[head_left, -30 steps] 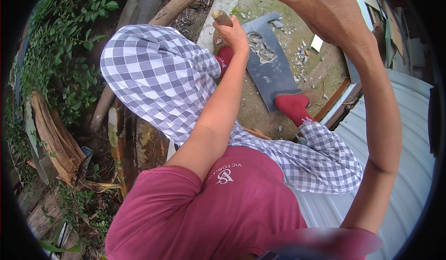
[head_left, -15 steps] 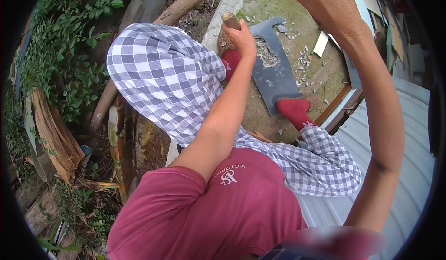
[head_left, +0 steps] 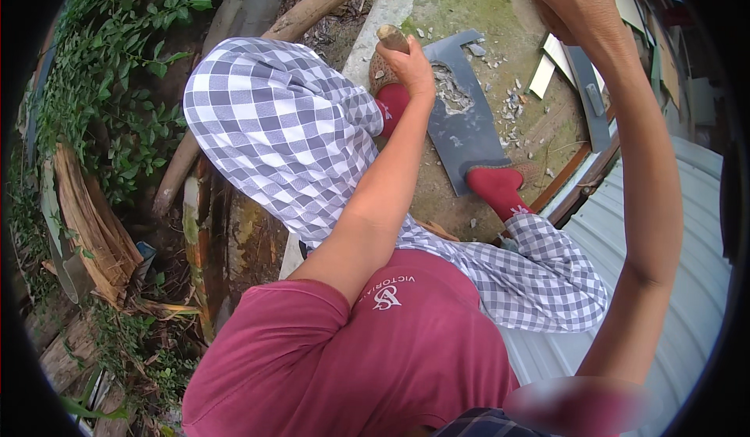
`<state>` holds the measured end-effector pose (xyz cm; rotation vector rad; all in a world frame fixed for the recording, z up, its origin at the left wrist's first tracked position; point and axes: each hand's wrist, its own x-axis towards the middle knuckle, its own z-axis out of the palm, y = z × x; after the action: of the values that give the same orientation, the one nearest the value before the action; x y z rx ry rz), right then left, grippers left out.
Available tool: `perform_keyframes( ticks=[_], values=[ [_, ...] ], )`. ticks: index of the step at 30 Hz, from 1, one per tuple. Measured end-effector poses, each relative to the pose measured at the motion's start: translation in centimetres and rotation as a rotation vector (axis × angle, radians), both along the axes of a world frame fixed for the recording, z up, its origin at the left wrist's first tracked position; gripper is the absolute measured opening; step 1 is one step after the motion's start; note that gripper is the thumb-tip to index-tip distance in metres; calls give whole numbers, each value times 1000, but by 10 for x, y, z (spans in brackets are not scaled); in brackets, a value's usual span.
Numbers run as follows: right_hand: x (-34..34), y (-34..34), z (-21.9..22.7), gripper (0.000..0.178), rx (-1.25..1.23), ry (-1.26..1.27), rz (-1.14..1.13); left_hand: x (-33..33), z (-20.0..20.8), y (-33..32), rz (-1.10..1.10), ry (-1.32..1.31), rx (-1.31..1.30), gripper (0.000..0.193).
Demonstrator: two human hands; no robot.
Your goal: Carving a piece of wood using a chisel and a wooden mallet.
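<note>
My left hand [head_left: 410,68] is closed round a short, thick wooden stick [head_left: 393,39], whose pale cut end points up. Below it, a grey flat panel [head_left: 469,136] lies on the ground, with broken grey fragments [head_left: 451,95] heaped on its far part. My feet, in red socks [head_left: 494,183] and tan footwear, are at the panel's two sides. High at the upper edge, my right hand [head_left: 576,7] is raised with its fingers curled. Part of it is cut off, and whatever it holds is out of sight.
Grey chips [head_left: 513,105] are scattered over the mossy concrete [head_left: 539,132]. Corrugated metal sheeting [head_left: 664,226] lies at the right, with pale strips and boards [head_left: 547,70] beyond it. At the left are leafy plants [head_left: 117,70], a split log [head_left: 94,230] and a long branch [head_left: 332,0].
My raised right hand has shifted to the right, uncovering more of the strips and boards behind it. My left hand stays on the wooden stick, shifting only slightly in the picture.
</note>
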<state>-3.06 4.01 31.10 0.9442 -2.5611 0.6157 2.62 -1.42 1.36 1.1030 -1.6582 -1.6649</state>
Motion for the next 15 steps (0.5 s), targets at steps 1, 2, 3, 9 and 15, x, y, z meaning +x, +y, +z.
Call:
perform_keyframes(
  ticks=[1,2,3,9,15],
  values=[
    [0,7,-13,71,0,2,-4,0,2,2,-17,-5,-2,63],
    [2,20,-41,70,159,-2,-23,0,5,3,-21,-3,-3,63],
    [8,30,-67,69,318,-9,-46,0,9,6,-30,7,30,62],
    [31,32,-98,76,694,-134,84,0,0,9,34,97,54,54],
    [37,-6,-6,75,339,-369,-57,2,-3,-2,29,35,2,58]
  ],
)
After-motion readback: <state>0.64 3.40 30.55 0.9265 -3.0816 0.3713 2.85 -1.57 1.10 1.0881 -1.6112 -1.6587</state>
